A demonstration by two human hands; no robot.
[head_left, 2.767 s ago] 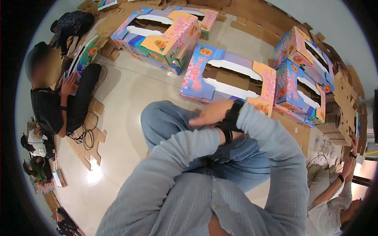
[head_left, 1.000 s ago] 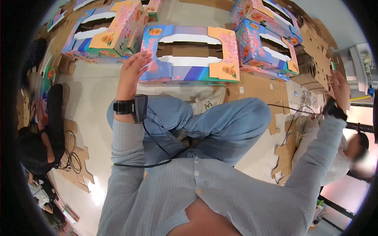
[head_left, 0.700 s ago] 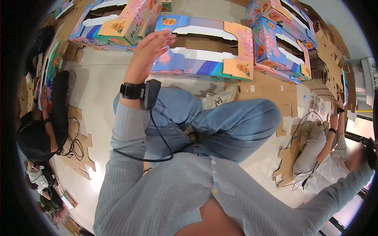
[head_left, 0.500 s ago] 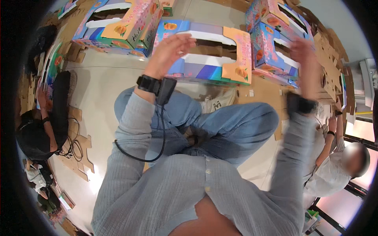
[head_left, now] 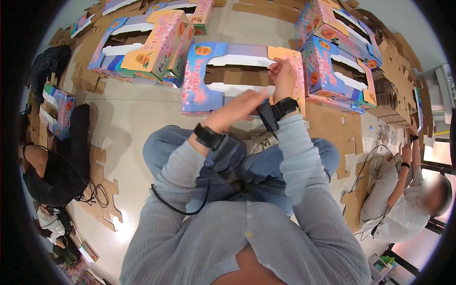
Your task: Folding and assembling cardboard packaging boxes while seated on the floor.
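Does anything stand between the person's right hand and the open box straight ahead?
Nothing visible does. The right hand overlaps the right part of the open box, and no object shows between. The left hand is lower in the view, to its left. Whether the right hand touches the box, I cannot tell.

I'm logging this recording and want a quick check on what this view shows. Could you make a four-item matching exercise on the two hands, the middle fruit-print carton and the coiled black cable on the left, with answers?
Things:
1. left hand
2. middle fruit-print carton
3. coiled black cable
4. right hand

Places and states:
A. lying on flat brown cardboard at the left
B. fingers bent, higher in the picture than the other hand
C. fingers extended, lower in the picture than the other hand
D. long opening edged with white flaps

Pairs: 1-C, 2-D, 3-A, 4-B
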